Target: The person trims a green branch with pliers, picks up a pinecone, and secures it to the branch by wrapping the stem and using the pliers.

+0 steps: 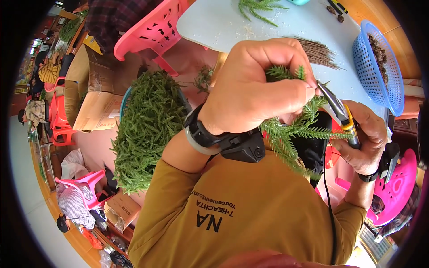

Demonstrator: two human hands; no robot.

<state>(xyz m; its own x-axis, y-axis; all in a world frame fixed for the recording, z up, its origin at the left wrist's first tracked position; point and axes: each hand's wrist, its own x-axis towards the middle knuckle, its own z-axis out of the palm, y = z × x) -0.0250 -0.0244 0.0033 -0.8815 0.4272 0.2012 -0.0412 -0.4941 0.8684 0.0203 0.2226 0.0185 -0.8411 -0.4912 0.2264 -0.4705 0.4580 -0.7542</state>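
My left hand (263,85), a black band and small device at its wrist, is closed in a pinch on a green artificial pine sprig (290,134). Needled branches of the sprig hang below the fingers, over my lap. In my right hand (368,129) are pliers (339,109) with yellow and black handles. Their metal jaws reach up to the left fingertips, at the stem end. What exactly lies between the jaws is too small to make out.
On the pale table (210,27) lie brown wire stems (315,51) and a loose sprig (259,9). A blue basket (380,67) holds pine cones. To my left are a tub heaped with green sprigs (147,129), a cardboard box (100,98) and a pink chair (152,31).
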